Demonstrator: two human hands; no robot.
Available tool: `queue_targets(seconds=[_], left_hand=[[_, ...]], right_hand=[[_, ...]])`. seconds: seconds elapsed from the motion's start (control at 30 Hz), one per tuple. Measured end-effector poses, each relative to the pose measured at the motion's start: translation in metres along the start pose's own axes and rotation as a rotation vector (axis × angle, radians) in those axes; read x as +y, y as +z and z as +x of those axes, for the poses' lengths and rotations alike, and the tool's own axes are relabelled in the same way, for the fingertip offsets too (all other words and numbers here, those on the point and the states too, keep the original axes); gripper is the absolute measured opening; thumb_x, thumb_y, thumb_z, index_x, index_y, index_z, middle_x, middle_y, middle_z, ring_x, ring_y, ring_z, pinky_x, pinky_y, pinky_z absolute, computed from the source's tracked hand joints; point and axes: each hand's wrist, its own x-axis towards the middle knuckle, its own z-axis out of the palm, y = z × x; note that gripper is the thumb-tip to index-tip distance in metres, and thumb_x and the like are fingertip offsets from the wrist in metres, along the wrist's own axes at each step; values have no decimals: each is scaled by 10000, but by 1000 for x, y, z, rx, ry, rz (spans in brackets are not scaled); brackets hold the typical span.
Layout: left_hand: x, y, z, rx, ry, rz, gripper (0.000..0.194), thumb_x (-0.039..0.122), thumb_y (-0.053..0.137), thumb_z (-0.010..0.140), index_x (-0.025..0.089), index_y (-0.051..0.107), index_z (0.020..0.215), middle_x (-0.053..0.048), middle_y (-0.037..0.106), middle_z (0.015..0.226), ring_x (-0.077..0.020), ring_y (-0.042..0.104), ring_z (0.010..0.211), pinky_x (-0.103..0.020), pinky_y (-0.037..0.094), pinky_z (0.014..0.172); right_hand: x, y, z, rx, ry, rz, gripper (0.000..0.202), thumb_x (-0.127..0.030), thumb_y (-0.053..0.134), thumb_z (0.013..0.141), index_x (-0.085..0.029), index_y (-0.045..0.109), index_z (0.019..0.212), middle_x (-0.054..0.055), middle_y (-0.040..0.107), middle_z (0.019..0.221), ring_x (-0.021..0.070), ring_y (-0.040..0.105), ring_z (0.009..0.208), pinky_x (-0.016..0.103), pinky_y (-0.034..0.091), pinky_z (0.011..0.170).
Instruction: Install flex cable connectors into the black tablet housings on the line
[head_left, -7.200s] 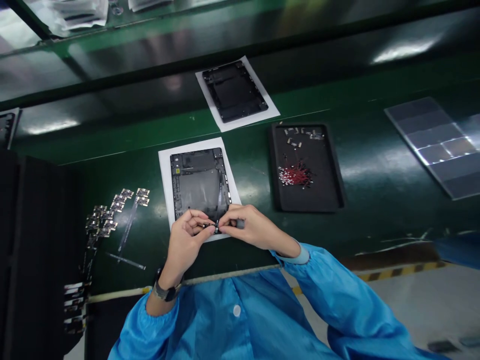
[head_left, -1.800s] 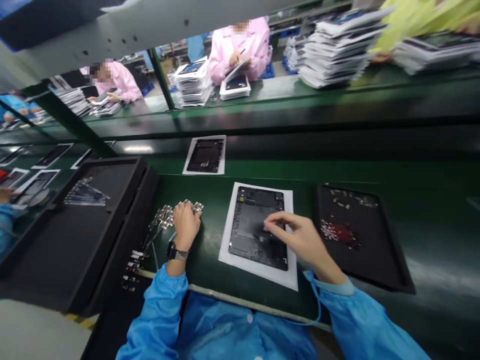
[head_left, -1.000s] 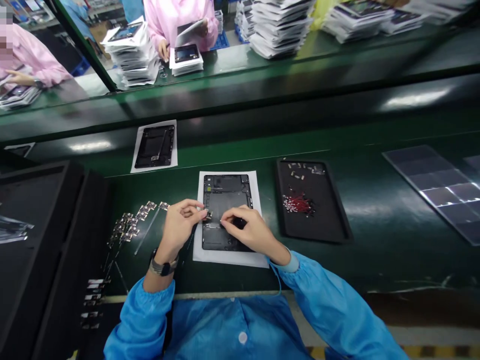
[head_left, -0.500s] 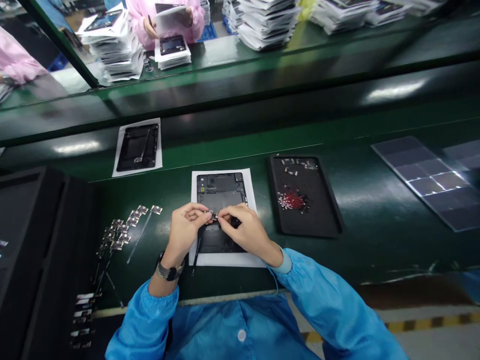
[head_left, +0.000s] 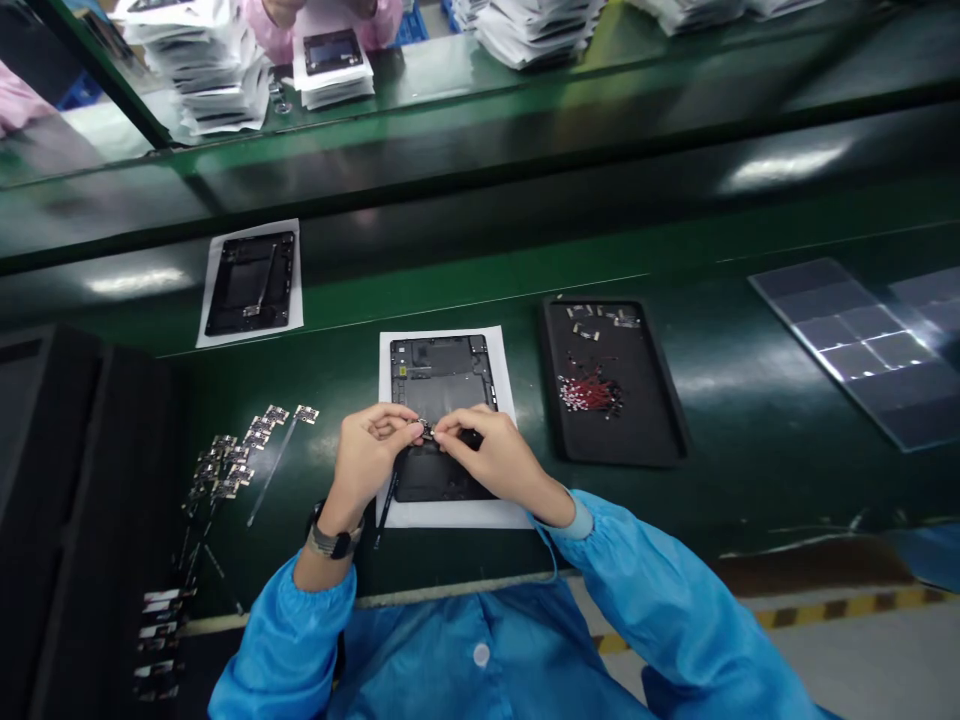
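Small dark circuit board (head_left: pixel 427 429) grasped over a flat black rectangular tablet housing (head_left: pixel 450 390): left hand (head_left: pixel 371 452) pinches its nine-o'clock end, right hand (head_left: pixel 491 452) its three-o'clock end. Board looks unseated. From that housing: at ten o'clock, a second black rectangular housing (head_left: pixel 279 282), pale strip laid inside; at nine, unused dark, gold-edged boards (head_left: pixel 225 465) remain, count unclear.

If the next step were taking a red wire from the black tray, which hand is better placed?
Probably the right hand: the black tray and its red wires lie on its side. The left hand is farther off.
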Motion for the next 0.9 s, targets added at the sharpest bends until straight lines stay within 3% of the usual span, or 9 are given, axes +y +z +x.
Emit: queue_targets(seconds=[0.13,0.23,0.53,0.9], left_hand=[[3,-6,3,-86,-53,-57,173,226,809,617,147,701,727,-21,684,573,-165,668,571,-266,535,609],[4,-7,3,-116,-66,-69,176,215,819,613,141,705,726,-18,685,568,-154,664,564,-250,530,602],[4,-7,2,-153,-79,-76,179,217,832,622,133,716,730,-23,687,566,-139,658,551,-223,512,573],[2,-2,1,-106,-75,-105,208,232,838,633,129,685,729,-11,669,562,-140,655,557,-230,514,584]], right_hand=[[-2,-7,3,-163,144,272,95,-232,625,855,-176,677,798,20,730,706,167,674,680,294,490,713],[-1,-11,4,-221,191,347,125,-271,645,838,-161,685,795,32,733,707,165,678,682,277,501,688],[2,-12,5,-263,223,430,134,-292,668,816,-161,686,789,41,747,725,166,691,707,279,514,715],[3,-12,10,-242,206,405,151,-307,673,828,-159,687,803,51,755,765,182,702,746,306,527,749]])
